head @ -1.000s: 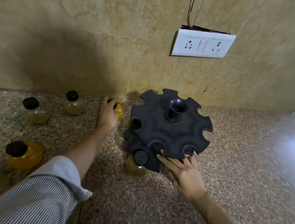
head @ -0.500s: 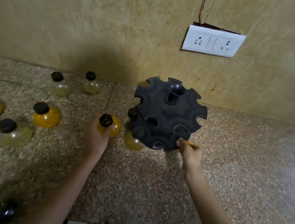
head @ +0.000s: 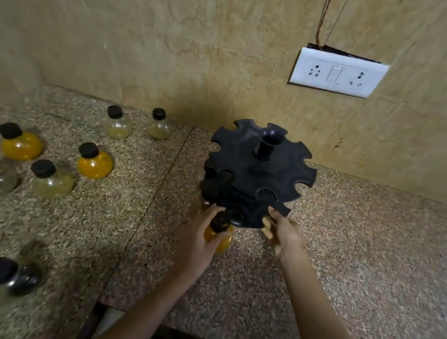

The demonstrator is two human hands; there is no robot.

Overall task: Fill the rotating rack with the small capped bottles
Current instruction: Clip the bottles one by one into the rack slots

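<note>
A black two-tier rotating rack (head: 261,171) with notched slots stands on the granite counter near the wall. My left hand (head: 198,241) is shut on a small orange bottle with a black cap (head: 218,235), holding it at the front edge of the rack's lower tier. My right hand (head: 283,231) touches that tier's rim on the right, fingers spread. At least one capped bottle (head: 216,181) sits in a left slot of the lower tier, partly hidden by the rack. Several loose capped bottles, such as an orange one (head: 93,162), stand to the left.
Two pale bottles (head: 137,126) stand near the wall. A dark bottle (head: 8,275) sits at the counter's front left. A white socket plate (head: 338,73) hangs on the tiled wall. The counter edge runs along the bottom.
My left hand has carried the orange bottle rightward from the counter to the rack's front slot. My right hand has shifted along the lower tier's rim.
</note>
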